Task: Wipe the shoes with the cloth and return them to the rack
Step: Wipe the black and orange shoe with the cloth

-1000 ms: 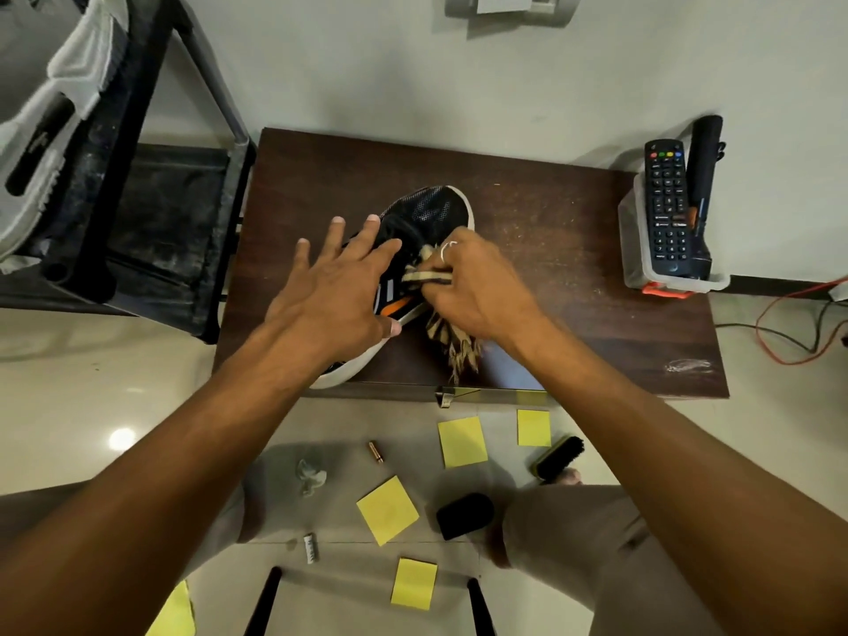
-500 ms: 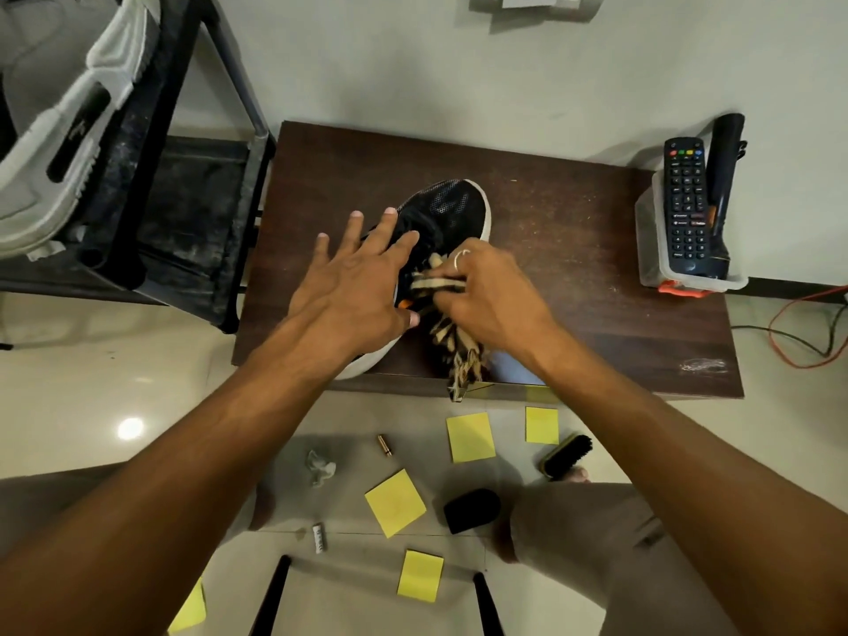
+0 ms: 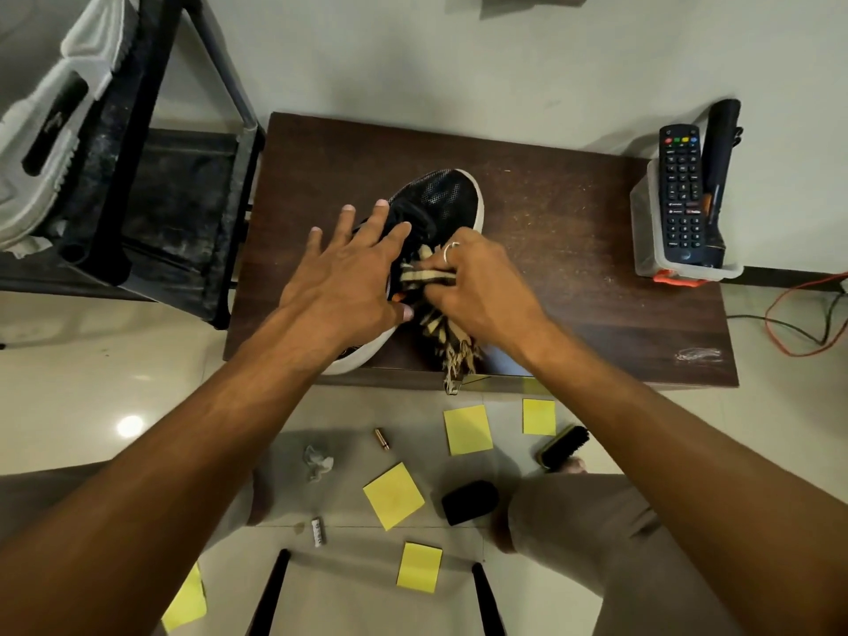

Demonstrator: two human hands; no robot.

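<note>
Right hand [image 3: 477, 286] clutches the limp cloth [image 3: 424, 276] against the shoe [image 3: 440, 195].
Left hand [image 3: 348, 277] lies flat, fingers spread, pinning the shoe on the table [image 3: 573, 250]; it looks light with soft mesh, so the firm sole or heel is probably the better hold.

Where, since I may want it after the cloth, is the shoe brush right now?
In the head view the shoe brush lies on the floor below the table's front edge, beside the rightmost yellow sticky note.

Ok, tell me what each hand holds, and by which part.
The right hand grips the striped cloth by its bunched upper end, fringe hanging free. The left hand grips nothing; its straight fingers rest on the black shoe.
</note>
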